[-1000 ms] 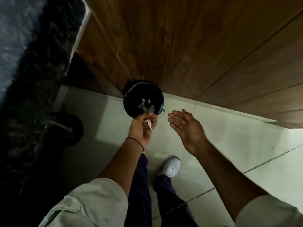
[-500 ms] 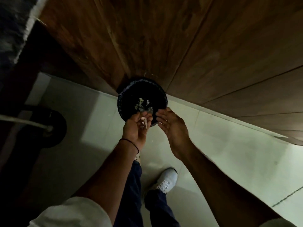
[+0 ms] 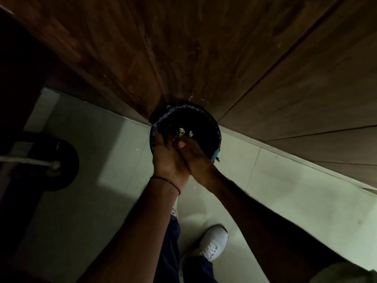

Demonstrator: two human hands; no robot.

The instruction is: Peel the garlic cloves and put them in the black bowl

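Cleanup, I judge: left hand [image 3: 169,160] and right hand [image 3: 199,160] press flat, palm to palm, over the floor bin [image 3: 212,127], pale scraps [image 3: 184,132] inside. Neither cloves nor bowl shows; next I need to find them and peel more.

Nothing legible logged: no text, label, brand, number or sign readable in dim, blurred head view.

Black wrist cord [image 3: 165,181], navy trousers [image 3: 170,258], white sneaker [image 3: 213,244], pale sleeve [image 3: 342,273].
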